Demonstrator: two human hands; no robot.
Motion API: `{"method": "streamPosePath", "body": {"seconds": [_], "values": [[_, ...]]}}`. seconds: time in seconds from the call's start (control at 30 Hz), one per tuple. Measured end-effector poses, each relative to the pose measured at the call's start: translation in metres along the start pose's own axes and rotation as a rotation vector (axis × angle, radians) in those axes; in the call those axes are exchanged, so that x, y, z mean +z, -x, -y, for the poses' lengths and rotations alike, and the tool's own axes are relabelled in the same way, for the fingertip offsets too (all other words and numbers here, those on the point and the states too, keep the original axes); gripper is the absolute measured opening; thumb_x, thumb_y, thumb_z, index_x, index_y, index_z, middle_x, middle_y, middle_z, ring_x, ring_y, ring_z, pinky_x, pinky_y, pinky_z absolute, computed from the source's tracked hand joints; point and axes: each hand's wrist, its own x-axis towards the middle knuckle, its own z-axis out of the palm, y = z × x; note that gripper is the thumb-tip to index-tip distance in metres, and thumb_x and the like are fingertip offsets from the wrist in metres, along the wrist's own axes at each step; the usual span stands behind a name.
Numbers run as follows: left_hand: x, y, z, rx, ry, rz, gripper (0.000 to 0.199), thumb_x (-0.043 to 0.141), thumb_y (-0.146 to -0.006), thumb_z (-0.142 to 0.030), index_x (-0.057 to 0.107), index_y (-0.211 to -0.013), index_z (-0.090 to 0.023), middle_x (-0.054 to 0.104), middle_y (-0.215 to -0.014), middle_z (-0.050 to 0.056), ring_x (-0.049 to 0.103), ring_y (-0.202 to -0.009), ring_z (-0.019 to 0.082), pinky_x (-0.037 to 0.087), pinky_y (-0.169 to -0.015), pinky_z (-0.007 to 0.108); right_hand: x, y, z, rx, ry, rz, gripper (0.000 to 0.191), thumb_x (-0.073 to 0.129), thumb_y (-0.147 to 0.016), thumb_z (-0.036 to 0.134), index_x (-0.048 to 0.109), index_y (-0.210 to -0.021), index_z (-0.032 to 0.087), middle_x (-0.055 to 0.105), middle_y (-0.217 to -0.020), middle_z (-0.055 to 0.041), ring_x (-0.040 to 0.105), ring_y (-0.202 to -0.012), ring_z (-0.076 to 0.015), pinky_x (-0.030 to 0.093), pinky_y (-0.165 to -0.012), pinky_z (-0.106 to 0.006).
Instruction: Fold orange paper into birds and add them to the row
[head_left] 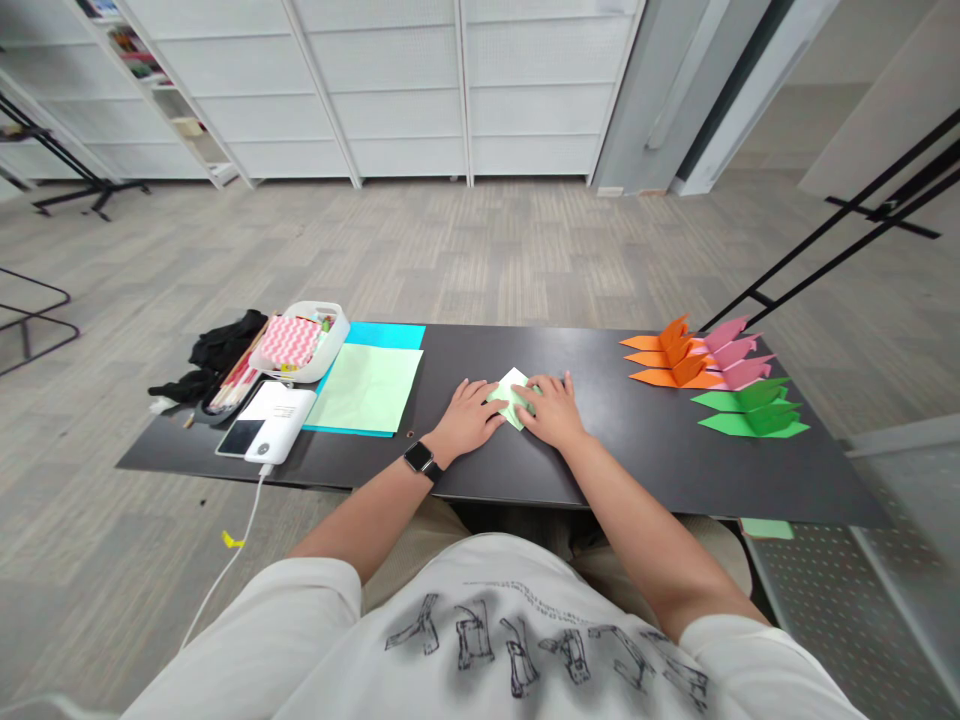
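A small folded square of pale green paper [514, 385] lies on the dark table, turned with one corner toward me. My left hand [470, 415] rests flat at its left side, fingers spread, with fingertips touching the paper's edge. From the right, my right hand [553, 408] lies over the paper's right part, fingers stretched out and pressing on it. The fingers hide parts of both side corners. Left of my hands is a stack of light green sheets [371, 385] on top of blue sheets [386, 335].
Folded paper cranes in orange [667, 358], pink [739, 352] and green [754, 410] stand at the table's right. On the left are a white basket [330, 340], a white power bank [281, 425] with a cable, a phone [244, 432] and a black cloth [225, 345].
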Motion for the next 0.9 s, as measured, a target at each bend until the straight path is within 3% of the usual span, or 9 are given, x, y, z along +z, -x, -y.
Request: {"method": "streamPosePath", "body": {"seconds": [0.2, 0.33, 0.6, 0.9], "values": [[-0.006, 0.0, 0.003, 0.076, 0.006, -0.005, 0.031, 0.06, -0.106, -0.04, 0.075, -0.132, -0.033, 0.057, -0.161, 0.006, 0.045, -0.154, 0.033, 0.02, -0.136, 0.063, -0.002, 0.0, 0.001, 0.006, -0.004, 0.01, 0.042, 0.063, -0.099, 0.043, 0.073, -0.139, 0.037, 0.066, -0.131, -0.0103, 0.055, -0.127, -0.0364, 0.009, -0.129, -0.077], [-0.008, 0.003, 0.005, 0.166, 0.031, 0.025, 0.034, 0.056, -0.109, -0.039, 0.073, -0.136, -0.031, 0.066, -0.15, 0.007, 0.052, -0.148, 0.03, 0.022, -0.137, 0.058, -0.001, -0.001, 0.001, 0.01, 0.0, 0.016, 0.042, 0.063, -0.099, 0.042, 0.073, -0.139, 0.037, 0.066, -0.132, -0.0105, 0.055, -0.127, -0.0361, 0.011, -0.129, -0.076], [-0.006, 0.013, -0.005, 0.31, -0.037, 0.013, 0.034, 0.052, -0.111, -0.039, 0.073, -0.135, -0.026, 0.069, -0.142, 0.008, 0.056, -0.14, 0.029, 0.029, -0.133, 0.058, -0.005, -0.002, 0.002, 0.027, 0.031, 0.065, 0.042, 0.058, -0.103, 0.037, 0.072, -0.142, 0.036, 0.065, -0.136, -0.0091, 0.053, -0.129, -0.0334, 0.014, -0.128, -0.073], [-0.002, 0.021, -0.01, 0.318, -0.007, 0.002, 0.035, 0.057, -0.109, -0.04, 0.073, -0.138, -0.029, 0.068, -0.141, 0.009, 0.057, -0.138, 0.029, 0.034, -0.131, 0.056, -0.002, -0.002, 0.001, 0.03, 0.031, 0.064, 0.042, 0.059, -0.102, 0.036, 0.071, -0.143, 0.036, 0.064, -0.137, -0.0097, 0.051, -0.13, -0.0339, 0.014, -0.128, -0.073]]}}
